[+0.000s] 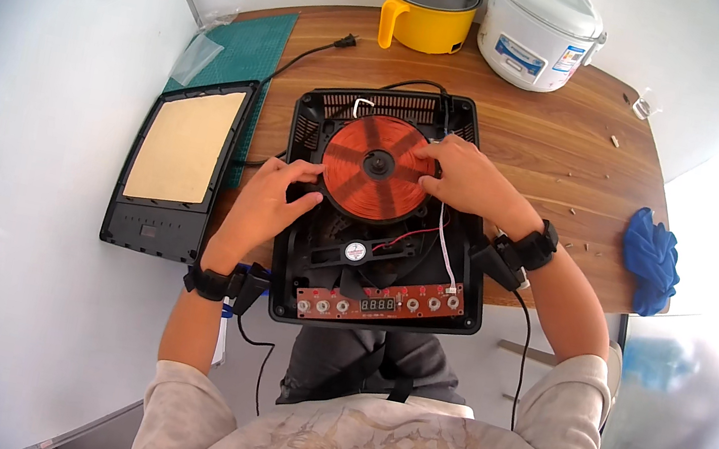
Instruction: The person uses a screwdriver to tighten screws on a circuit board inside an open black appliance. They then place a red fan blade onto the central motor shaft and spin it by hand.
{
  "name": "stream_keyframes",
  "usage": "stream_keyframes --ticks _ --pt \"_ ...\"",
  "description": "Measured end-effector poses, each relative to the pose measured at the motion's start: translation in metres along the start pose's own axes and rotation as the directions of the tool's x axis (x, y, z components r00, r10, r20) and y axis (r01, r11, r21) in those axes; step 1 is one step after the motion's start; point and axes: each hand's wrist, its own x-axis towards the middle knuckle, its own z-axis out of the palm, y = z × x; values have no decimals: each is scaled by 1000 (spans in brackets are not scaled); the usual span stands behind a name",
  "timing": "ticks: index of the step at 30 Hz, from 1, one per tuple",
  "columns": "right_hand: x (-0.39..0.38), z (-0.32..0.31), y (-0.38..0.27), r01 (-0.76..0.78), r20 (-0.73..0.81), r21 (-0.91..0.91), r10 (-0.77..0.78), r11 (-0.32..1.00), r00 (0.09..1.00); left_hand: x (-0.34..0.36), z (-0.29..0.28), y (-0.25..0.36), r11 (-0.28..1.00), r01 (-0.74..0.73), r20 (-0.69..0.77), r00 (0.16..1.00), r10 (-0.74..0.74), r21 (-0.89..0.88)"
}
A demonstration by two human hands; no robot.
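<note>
A round copper-wound induction coil (353,180) with a dark centre sits in the opened black housing of an induction cooker (279,254). My left hand (267,203) is at the coil's left rim, index finger and thumb bent around that edge. At the opposite rim, my right hand (460,175) has its fingertips over the windings, so the coil lies between both hands. Below it are a black fan (356,251) with red and black wires and a red control board (379,304) with a display and round buttons. A white cable (444,244) runs to the board.
The cooker's top panel (179,154) lies underside up at left, partly on a green cutting mat (252,42). A yellow pot (434,21) and white rice cooker (538,40) stand at the back. Blue cloth (649,261) hangs over the right edge; small screws are scattered nearby.
</note>
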Motion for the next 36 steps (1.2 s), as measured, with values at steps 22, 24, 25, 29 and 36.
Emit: stream_keyframes --ticks 22,24,25,29,36 --pt "-267 19 -8 -311 -502 282 416 908 759 -39 -10 7 998 -48 -46 998 50 43" --pt "-307 46 -5 -372 -517 295 475 880 712 -51 -9 12 997 -70 -1 998 70 45" --pt "-324 61 -6 -397 -500 315 506 862 703 -58 -7 14 996 -79 26 997 78 46" --pt "-375 104 -7 -433 -456 393 581 811 674 -89 6 26 997 -61 48 997 59 44" --pt "-395 102 -2 -534 -427 393 663 748 614 -106 26 39 983 -86 15 996 85 165"
